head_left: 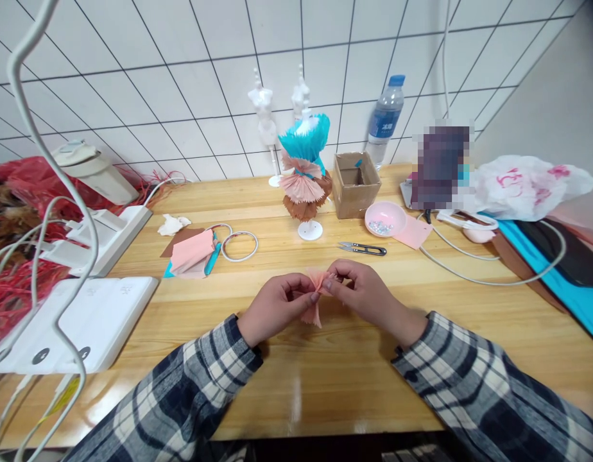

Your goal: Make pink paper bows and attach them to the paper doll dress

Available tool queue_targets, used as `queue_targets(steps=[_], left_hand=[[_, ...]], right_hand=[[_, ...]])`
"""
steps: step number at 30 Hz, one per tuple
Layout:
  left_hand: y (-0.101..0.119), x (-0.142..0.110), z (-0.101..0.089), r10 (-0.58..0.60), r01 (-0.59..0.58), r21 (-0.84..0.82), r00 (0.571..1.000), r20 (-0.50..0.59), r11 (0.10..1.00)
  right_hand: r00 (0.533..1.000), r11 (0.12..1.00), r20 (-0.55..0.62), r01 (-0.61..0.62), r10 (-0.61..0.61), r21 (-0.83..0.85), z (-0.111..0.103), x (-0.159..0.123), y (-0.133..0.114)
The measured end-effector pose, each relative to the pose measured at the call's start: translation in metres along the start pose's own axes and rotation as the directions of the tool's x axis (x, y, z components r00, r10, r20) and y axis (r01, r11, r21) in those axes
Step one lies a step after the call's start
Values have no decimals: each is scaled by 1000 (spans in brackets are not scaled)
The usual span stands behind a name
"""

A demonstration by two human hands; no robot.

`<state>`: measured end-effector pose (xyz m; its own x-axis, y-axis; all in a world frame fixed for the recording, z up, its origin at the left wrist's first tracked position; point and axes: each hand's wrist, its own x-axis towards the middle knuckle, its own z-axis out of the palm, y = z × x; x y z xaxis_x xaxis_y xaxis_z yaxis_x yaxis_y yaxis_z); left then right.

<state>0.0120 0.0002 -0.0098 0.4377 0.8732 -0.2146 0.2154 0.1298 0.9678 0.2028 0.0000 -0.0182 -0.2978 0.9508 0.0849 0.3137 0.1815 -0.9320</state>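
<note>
Two hands of yours share one small piece of pink crepe paper point(312, 314), which lies at the centre of your dial, above the wooden table point(296, 378), with twelve o'clock pointing to the wall. Your left hand point(278, 300) pinches its gathered waist between thumb and forefinger; your right hand point(366, 292) pinches the same gather from three o'clock, thumb against finger. Whether the right fingertips hold also something smaller, I cannot tell. I judge this paper very light, soft and a little springy in its folds, not slippery, but easy to tear or to stretch flat. You should better take it by the bunched waist, where the layers are thick, and leave the fanned, toothed edges without pressure. As for writing, the water bottle point(386, 112) at one o'clock has a blue label with white characters; the first seems to be 冰, the second is too blurred. At two o'clock, the white plastic bag point(532, 186) carries reddish-pink print which I cannot read. At nine o'clock, the flat white box point(108, 327) shows faint grey marks, also not readable.
</note>
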Motion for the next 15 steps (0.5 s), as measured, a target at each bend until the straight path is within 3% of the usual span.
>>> queue_targets(steps=[5,11,15], left_hand=[[1,1,-2,7,-3,69,998,-57,998],[-3,1,-2,-30,30,-42,999,14,999],[-7,0,-4,-28,32,-96,999,43,995]], right_hand=[[993,956,109,-73,43,285,0,0,1],[1000,995,2,-26,26,100,4,3,0],[997,992,-66,-40,48,118,3,2,0]])
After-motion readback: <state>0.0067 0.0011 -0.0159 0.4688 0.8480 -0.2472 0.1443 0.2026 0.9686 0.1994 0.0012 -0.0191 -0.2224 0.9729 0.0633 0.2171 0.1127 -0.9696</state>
